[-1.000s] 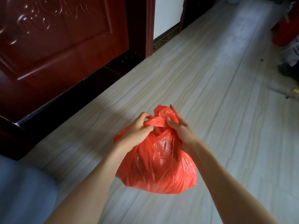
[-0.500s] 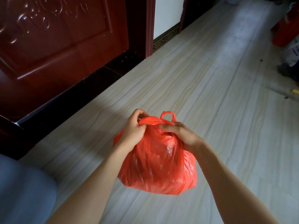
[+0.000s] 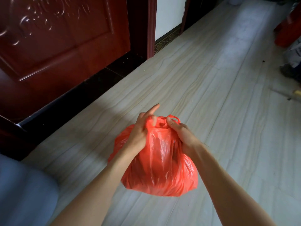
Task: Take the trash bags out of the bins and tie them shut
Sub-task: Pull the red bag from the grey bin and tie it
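Far left: dark red carved door (image 3: 61,38), shut, with a black threshold strip (image 3: 91,85) along its foot. Grey-blue rounded shape (image 3: 24,190) in the lower left corner, can't tell what it is. Pale wood-grain floor (image 3: 228,111) fills most of the view.

Left hand (image 3: 140,134) sits at the upper left of the red trash bag (image 3: 161,165). Thumb and curled fingers pinch the bunched plastic at the bag's neck; index finger sticks out straight, pointing up and away, touching nothing.

Bag is centre frame, held up above the floor between both forearms, full and rounded, shiny, dark contents showing faintly through. Its top is gathered between the two hands, with a small red handle loop (image 3: 175,119) poking up behind the right thumb. Can't tell if a knot is finished.

Right hand (image 3: 182,134) is at the bag's upper right, fingers curled round the gathered plastic, thumb pressed on the neck close to the left hand's fingers.

Further right: door frame (image 3: 151,26) and white wall (image 3: 169,15) behind. Far right edge: a red object (image 3: 290,31), blurry, and dark clutter (image 3: 291,72) below it.
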A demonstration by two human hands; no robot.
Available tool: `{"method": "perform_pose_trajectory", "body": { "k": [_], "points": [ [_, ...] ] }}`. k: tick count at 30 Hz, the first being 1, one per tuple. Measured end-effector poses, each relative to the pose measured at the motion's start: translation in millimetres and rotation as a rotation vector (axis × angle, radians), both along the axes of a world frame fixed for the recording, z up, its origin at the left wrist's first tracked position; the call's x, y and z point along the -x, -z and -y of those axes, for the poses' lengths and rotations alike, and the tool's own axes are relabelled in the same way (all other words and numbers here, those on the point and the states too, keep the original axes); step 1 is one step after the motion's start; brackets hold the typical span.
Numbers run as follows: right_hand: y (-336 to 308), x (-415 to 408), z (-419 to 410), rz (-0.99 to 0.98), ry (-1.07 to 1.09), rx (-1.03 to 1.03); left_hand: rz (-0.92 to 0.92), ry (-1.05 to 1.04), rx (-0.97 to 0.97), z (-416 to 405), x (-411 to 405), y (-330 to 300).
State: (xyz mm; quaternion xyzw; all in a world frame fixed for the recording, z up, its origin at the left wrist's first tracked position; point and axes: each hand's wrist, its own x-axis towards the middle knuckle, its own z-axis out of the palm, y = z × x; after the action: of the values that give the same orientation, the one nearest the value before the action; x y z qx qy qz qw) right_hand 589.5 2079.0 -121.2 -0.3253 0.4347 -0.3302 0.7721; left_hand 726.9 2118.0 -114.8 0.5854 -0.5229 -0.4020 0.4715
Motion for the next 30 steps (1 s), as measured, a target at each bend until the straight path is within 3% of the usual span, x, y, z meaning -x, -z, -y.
{"method": "perform_pose_trajectory", "body": {
  "k": [5, 8, 13, 17, 22, 30],
  "points": [
    [2, -5, -4, -0.032, 0.106, -0.01, -0.803, -0.173, -0.193, -3, -5, -14],
    [6, -4, -6, -0.062, 0.236, -0.008, -1.024, -0.266, -0.313, -11, -4, -26],
    [8, -5, -8, -0.111, 0.455, 0.096, -1.011, -0.256, -0.388, -22, -17, -35],
    [5, 6, -6, -0.198, 0.579, 0.112, -1.096, -0.454, -0.264, -31, -28, -33],
    [7, 14, -7, -0.023, 0.713, -0.018, -1.096, -0.59, -0.297, -33, -40, -23],
    [7, 31, -7, -0.054, 0.832, -0.115, -1.056, -0.757, -0.342, -44, -63, -5]
  ]
}}
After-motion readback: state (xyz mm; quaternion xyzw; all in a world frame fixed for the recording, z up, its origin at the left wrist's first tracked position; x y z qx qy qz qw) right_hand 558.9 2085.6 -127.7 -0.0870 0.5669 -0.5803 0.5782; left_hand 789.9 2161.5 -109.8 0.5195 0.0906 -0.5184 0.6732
